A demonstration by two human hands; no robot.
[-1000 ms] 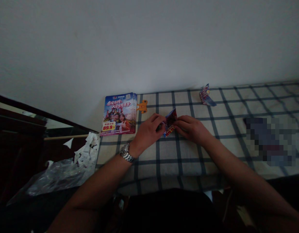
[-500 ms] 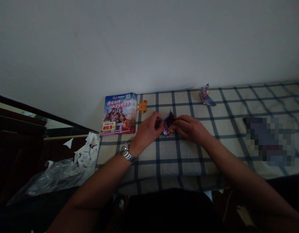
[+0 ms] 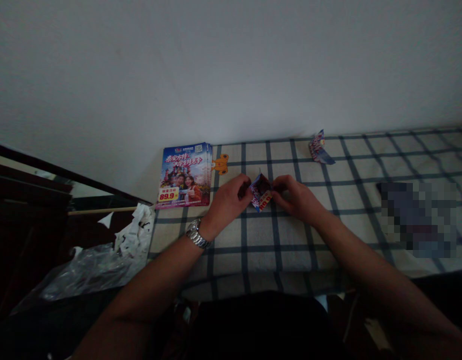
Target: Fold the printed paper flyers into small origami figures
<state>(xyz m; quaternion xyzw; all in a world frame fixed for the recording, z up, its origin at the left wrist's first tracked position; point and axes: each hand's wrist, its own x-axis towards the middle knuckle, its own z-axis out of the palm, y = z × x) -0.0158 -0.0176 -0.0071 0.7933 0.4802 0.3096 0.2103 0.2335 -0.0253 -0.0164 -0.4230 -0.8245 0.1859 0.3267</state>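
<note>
A small folded piece of printed flyer paper [image 3: 261,193], red, blue and white, is held between both my hands just above the checked cloth [image 3: 276,250]. My left hand [image 3: 228,202], with a metal watch on its wrist, pinches the paper's left side. My right hand [image 3: 295,198] pinches its right side with closed fingers. A stack of the same colourful flyers [image 3: 184,175] lies to the left by the wall. A finished folded paper piece [image 3: 320,147] sits further back on the right.
An orange animal-shaped figure [image 3: 220,164] lies beside the flyer stack. A clear plastic bag with white paper scraps [image 3: 103,260] hangs off the left end. A blurred dark patch [image 3: 418,217] lies on the right. A white wall stands behind.
The folded paper has been squeezed narrower and stood more upright between my fingertips; both hands have drawn a little closer together.
</note>
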